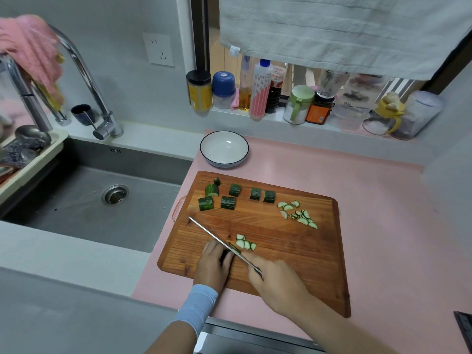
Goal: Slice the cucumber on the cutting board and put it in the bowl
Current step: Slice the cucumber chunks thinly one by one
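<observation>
Knife [217, 239] gripped in right hand [277, 281] | left hand [213, 263] curled on cucumber piece [233, 247] (mostly hidden) | slices [245, 243] beside blade | bowl [224, 148] beyond cutting board [281, 251]

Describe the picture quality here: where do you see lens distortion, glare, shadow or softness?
Head view: wide-angle distortion splays and bends the sides of the cutting board; lighting is soft and even, shadows faint; small glare spots sit in the bowl and on the faucet; the knife blade shows as a thin bright line; the pink cloth at the top-left corner looks smeared.
</observation>
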Tool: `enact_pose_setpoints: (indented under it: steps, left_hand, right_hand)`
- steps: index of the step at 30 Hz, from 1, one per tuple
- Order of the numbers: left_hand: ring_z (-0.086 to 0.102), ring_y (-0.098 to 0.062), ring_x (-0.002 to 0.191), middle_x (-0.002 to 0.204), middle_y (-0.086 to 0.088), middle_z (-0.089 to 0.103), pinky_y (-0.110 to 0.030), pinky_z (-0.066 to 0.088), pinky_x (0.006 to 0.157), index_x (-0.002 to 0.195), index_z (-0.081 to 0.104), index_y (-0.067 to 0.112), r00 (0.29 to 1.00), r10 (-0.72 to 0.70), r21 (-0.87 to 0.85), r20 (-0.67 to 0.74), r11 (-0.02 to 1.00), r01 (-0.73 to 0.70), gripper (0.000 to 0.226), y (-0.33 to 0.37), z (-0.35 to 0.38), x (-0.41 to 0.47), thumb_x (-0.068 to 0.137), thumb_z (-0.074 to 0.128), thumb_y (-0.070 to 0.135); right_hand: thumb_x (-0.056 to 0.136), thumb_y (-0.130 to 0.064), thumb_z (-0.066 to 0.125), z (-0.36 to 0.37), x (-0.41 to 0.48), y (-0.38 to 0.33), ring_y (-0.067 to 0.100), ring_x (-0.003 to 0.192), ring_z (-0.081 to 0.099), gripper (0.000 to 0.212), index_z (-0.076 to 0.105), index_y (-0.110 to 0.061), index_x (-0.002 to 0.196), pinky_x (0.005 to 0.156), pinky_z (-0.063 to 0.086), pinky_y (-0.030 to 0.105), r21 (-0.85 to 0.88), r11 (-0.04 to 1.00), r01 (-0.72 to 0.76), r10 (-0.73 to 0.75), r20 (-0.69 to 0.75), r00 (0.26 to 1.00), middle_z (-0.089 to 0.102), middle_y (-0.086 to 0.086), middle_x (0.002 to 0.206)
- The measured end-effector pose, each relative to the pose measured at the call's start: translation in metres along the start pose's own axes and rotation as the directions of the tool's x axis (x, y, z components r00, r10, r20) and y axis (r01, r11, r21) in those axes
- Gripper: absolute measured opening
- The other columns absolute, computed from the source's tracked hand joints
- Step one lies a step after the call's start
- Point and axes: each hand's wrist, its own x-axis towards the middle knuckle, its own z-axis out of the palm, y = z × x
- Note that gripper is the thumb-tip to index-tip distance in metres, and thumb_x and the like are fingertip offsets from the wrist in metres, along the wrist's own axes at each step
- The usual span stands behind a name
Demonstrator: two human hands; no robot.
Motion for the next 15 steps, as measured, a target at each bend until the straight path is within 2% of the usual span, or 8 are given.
enact_pose_setpoints:
  steps: [2,4,8,15]
  left_hand:
    - [0.051,-0.011,0.097,0.099,0.000,0.063,-0.003,0.027,0.096,0.098,0.068,0.011,1.000,0.012,0.005,0.002,1.000,-0.012,0.015,0.000,-0.001,0.000,0.084,0.073,0.008]
    - [0.049,-0.007,0.094,0.095,0.001,0.062,-0.003,0.028,0.094,0.092,0.068,0.010,1.000,0.013,0.011,0.004,1.000,-0.013,0.011,-0.001,0.000,0.000,0.084,0.074,0.008]
    - [0.043,0.001,0.093,0.093,0.004,0.061,-0.003,0.029,0.093,0.089,0.067,0.011,1.000,0.013,0.010,-0.005,1.000,-0.013,0.012,-0.002,0.001,0.000,0.082,0.075,0.006]
    - [0.044,0.001,0.094,0.095,0.004,0.061,-0.003,0.029,0.094,0.089,0.067,0.011,1.000,0.003,0.018,-0.016,1.000,-0.003,0.011,-0.002,0.001,0.001,0.082,0.076,0.007]
  right_hand:
    - [0.101,-0.032,0.043,-0.005,-0.009,0.006,0.014,0.060,0.050,0.044,0.050,-0.049,0.141,0.063,0.041,0.031,0.027,0.999,-0.018,0.017,0.032,0.999,0.063,-0.004,0.072]
    - [0.101,-0.031,0.041,-0.010,-0.018,0.015,0.015,0.056,0.048,0.043,0.050,-0.052,0.137,0.057,0.038,0.028,0.034,0.999,-0.029,0.027,0.068,0.997,0.055,-0.004,0.063]
    - [0.101,-0.028,0.040,-0.018,-0.030,0.027,0.024,0.060,0.057,0.043,0.048,-0.056,0.133,0.056,0.041,0.031,0.058,0.998,-0.036,0.029,0.109,0.994,0.064,0.006,0.073]
    - [0.100,-0.030,0.040,-0.005,-0.017,0.026,0.019,0.058,0.057,0.047,0.049,-0.053,0.140,0.058,0.045,0.035,0.083,0.995,-0.048,0.039,0.109,0.993,0.062,0.000,0.068]
